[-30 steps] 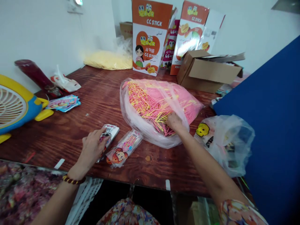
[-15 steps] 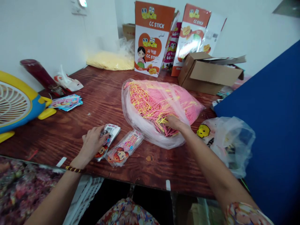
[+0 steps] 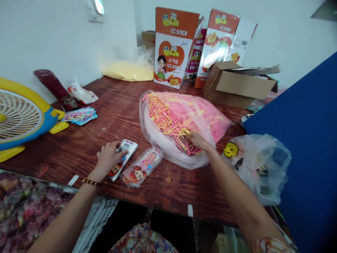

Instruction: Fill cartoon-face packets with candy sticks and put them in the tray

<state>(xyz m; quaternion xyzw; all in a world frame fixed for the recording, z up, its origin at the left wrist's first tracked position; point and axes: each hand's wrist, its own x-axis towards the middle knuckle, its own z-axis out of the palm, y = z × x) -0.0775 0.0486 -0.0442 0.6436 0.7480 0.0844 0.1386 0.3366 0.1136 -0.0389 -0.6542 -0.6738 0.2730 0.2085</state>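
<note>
My left hand (image 3: 108,158) lies over a stack of printed plastic packets (image 3: 129,147), thumb across the top and fingers curled at its far left edge. Just right of that stack, filled clear packets (image 3: 143,167) with a cartoon face lie flat, pink sticks showing inside. A large clear bag (image 3: 151,131) lies open toward me, full of thin pink and yellow sticks (image 3: 164,117). Inside its mouth, my right hand (image 3: 198,140) has its fingers closed at some yellow sticks; the fingertips are partly hidden among them.
Behind the bag stand printed cartons (image 3: 171,49) and an opened cardboard box (image 3: 243,88). A crumpled clear bag (image 3: 271,165) sits right, beside a blue panel (image 3: 302,130). At left are a yellow-blue fan (image 3: 50,117), loose wrappers (image 3: 81,115), a tissue pack (image 3: 84,95) and a dark red bottle (image 3: 52,84).
The whole view has shifted slightly, with things appearing a little further right and lower. My right hand stays in the bag, its fingers shifted slightly among the sticks. My left hand remains on the stack.
</note>
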